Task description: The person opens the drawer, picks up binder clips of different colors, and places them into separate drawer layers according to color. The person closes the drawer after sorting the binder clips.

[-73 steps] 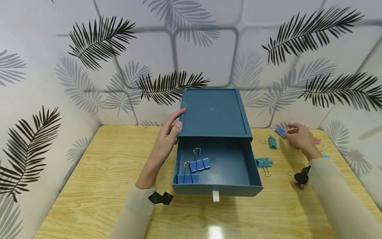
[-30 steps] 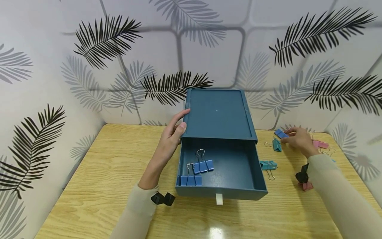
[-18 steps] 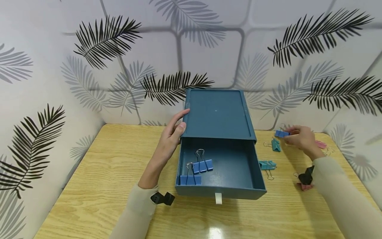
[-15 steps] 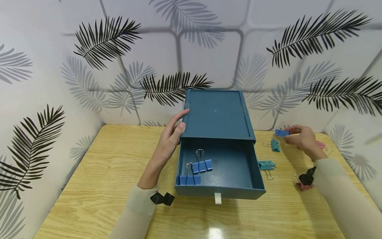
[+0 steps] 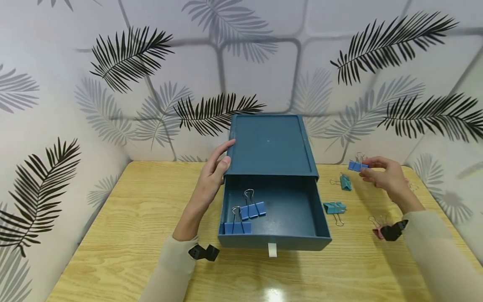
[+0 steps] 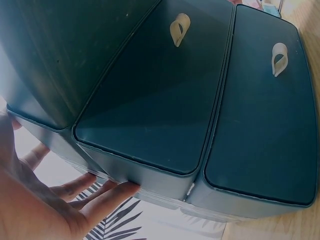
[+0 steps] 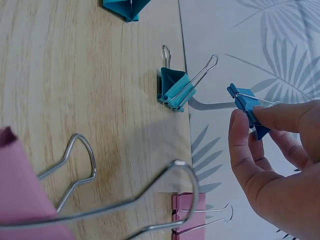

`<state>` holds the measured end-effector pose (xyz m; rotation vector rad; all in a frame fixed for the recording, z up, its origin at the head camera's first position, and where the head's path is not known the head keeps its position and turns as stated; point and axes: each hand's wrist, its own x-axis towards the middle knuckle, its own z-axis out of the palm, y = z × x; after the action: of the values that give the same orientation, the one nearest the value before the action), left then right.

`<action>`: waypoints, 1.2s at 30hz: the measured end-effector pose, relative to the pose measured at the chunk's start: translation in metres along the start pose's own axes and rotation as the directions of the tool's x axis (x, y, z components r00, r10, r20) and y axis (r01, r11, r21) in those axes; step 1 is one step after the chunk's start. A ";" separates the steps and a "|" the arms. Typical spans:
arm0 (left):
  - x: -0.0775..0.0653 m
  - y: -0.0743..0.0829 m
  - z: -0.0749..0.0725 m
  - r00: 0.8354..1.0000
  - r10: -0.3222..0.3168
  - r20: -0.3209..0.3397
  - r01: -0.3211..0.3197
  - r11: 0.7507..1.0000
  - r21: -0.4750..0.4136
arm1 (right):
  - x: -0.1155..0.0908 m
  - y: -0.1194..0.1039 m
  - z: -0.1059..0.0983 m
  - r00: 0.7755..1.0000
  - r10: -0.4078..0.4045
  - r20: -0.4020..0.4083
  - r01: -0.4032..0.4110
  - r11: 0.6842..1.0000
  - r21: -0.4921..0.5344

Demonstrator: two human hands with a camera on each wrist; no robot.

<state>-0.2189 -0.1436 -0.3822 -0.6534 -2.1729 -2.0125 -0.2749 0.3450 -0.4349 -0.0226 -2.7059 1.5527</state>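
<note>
My right hand (image 5: 386,174) pinches a blue binder clip (image 5: 356,166) between thumb and fingers near the back edge of the table. In the right wrist view the blue clip (image 7: 246,106) shows against the wall, its wire handle pointing to the right. My left hand (image 5: 211,174) touches the left side of a dark blue drawer box (image 5: 269,144), its fingers spread along the wall in the left wrist view. The top drawer (image 5: 290,205) is pulled out, and two blue binder clips (image 5: 253,210) lie in its left part.
Right of the box lie a teal binder clip (image 5: 334,207) and another teal clip (image 5: 345,182) farther back. A pink clip (image 5: 377,232) sits partly behind the right wrist camera (image 5: 394,230). Two lower drawers (image 6: 155,95) are shut. The patterned wall (image 5: 264,75) stands behind the table.
My right hand has taken hold of the blue clip, turned it so its handles point up, and raised it slightly. The left hand stays against the box.
</note>
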 end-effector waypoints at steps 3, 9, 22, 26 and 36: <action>0.000 0.000 0.000 1.000 -0.004 -0.004 0.004 1.000 0.002 | -0.004 -0.002 -0.001 1.000 -0.017 -0.012 0.017 0.999 0.047; 0.001 -0.003 0.000 1.000 0.003 -0.001 -0.003 1.000 0.000 | -0.014 -0.010 0.000 0.999 -0.026 -0.019 0.028 0.993 0.116; 0.002 -0.003 0.000 1.000 0.001 -0.017 -0.001 1.000 0.015 | -0.039 -0.031 0.006 0.989 -0.134 -0.058 0.146 0.909 0.390; 0.002 -0.001 -0.002 1.000 -0.006 -0.018 0.007 1.000 0.024 | -0.047 -0.044 0.008 0.985 -0.139 -0.100 0.165 0.926 0.339; 0.002 -0.001 -0.001 1.000 -0.007 -0.017 0.007 1.000 -0.004 | -0.069 -0.071 0.009 0.971 -0.172 -0.166 0.206 0.954 0.218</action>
<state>-0.2211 -0.1441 -0.3828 -0.6271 -2.1651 -2.0193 -0.2068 0.2994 -0.3792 0.1200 -2.3238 1.7244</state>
